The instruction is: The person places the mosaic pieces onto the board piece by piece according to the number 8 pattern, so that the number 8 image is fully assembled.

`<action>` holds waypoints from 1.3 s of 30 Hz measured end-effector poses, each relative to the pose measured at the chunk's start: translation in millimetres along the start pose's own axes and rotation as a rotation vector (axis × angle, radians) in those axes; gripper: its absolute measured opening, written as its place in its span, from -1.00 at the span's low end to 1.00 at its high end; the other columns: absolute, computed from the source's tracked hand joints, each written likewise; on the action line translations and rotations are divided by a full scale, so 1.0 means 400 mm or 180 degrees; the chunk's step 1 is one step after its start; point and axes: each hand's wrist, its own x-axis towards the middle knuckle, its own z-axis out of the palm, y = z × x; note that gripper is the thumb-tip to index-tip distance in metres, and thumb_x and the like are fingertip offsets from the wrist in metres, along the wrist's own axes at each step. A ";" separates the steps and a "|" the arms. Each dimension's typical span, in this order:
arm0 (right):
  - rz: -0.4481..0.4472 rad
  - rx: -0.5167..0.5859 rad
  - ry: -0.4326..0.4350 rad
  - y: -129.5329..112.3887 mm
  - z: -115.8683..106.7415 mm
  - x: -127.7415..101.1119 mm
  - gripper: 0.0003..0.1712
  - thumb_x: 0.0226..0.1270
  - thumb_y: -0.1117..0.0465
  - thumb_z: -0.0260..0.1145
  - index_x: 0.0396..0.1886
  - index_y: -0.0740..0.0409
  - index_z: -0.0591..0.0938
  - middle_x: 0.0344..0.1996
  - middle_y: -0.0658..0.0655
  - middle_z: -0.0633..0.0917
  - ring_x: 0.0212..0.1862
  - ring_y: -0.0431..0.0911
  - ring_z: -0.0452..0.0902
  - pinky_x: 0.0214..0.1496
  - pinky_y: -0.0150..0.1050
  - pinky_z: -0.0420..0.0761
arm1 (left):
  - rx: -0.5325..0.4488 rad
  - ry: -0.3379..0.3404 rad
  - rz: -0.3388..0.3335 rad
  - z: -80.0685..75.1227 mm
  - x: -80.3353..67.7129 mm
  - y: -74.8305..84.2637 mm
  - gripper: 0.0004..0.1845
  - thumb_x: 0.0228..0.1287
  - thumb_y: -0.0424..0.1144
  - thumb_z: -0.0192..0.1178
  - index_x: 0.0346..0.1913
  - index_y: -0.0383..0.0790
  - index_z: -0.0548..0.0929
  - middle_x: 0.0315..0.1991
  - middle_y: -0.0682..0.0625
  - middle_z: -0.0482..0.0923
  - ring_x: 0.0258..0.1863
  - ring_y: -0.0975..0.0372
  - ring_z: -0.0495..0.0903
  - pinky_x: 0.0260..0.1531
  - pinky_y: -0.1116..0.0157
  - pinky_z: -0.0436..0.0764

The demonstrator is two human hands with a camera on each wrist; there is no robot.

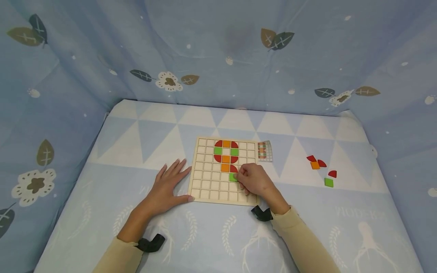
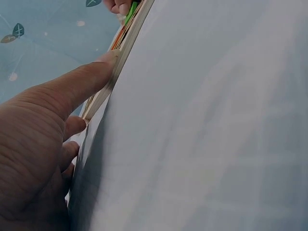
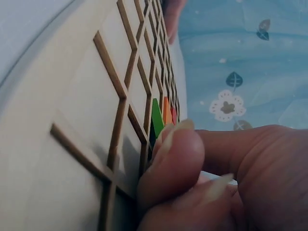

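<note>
A wooden grid board [image 1: 208, 185] lies flat on the table. In its upper middle, red quarter-round, orange and green square tiles form a pattern. My right hand [image 1: 254, 178] pinches a green square tile [image 3: 157, 119], which stands tilted over a cell below a red piece [image 1: 233, 168]. Its fingertips partly hide the tile. My left hand [image 1: 167, 189] lies with fingers spread at the board's left side, the thumb [image 2: 96, 74] resting on the lower left edge.
A small pattern card [image 1: 265, 151] lies against the board's upper right side. Farther right lie loose tiles: several red quarter-rounds [image 1: 332, 174], an orange square [image 1: 315, 165] and a green square [image 1: 329, 182]. A blue printed curtain [image 1: 218, 57] hangs around the table.
</note>
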 end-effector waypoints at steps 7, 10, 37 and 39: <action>-0.0076 -0.0163 0.0188 -0.004 0.010 -0.003 -0.74 0.33 0.09 0.32 -0.49 0.08 0.50 -0.80 0.05 0.49 -0.79 -0.08 0.48 -0.72 -0.26 0.39 | 0.0004 -0.0011 -0.0029 -0.001 -0.001 0.002 0.01 0.01 0.34 0.31 0.49 0.02 0.20 0.54 0.01 -0.09 0.52 0.05 -0.19 0.39 -0.06 -0.27; -0.0092 -0.0092 0.0142 0.003 0.008 -0.009 -0.77 0.34 0.09 0.29 -0.47 0.06 0.53 -0.81 0.05 0.51 -0.77 -0.07 0.49 -0.68 -0.26 0.39 | -0.0008 -0.0034 -0.0091 0.000 -0.003 0.004 0.00 0.00 0.33 0.31 0.49 0.04 0.20 0.55 0.05 -0.10 0.52 0.08 -0.21 0.40 -0.05 -0.28; 0.0175 -0.0419 0.1141 0.195 -0.339 -0.222 -0.53 0.48 -0.04 0.09 0.17 0.19 0.48 -0.07 0.21 0.59 -0.22 0.11 0.60 -0.39 -0.32 0.60 | 0.0015 -0.0022 -0.0136 0.001 -0.005 0.007 0.01 0.00 0.34 0.32 0.49 0.06 0.20 0.55 0.07 -0.11 0.52 0.10 -0.21 0.40 -0.06 -0.28; 0.0369 -0.0420 0.1274 0.216 -0.369 -0.238 -0.47 0.49 -0.05 0.06 0.24 0.23 0.43 -0.01 0.28 0.56 -0.19 0.15 0.60 -0.39 -0.31 0.60 | 0.0013 -0.0014 -0.0120 0.001 -0.004 0.006 0.00 0.00 0.33 0.32 0.49 0.05 0.20 0.55 0.06 -0.11 0.52 0.10 -0.21 0.40 -0.05 -0.28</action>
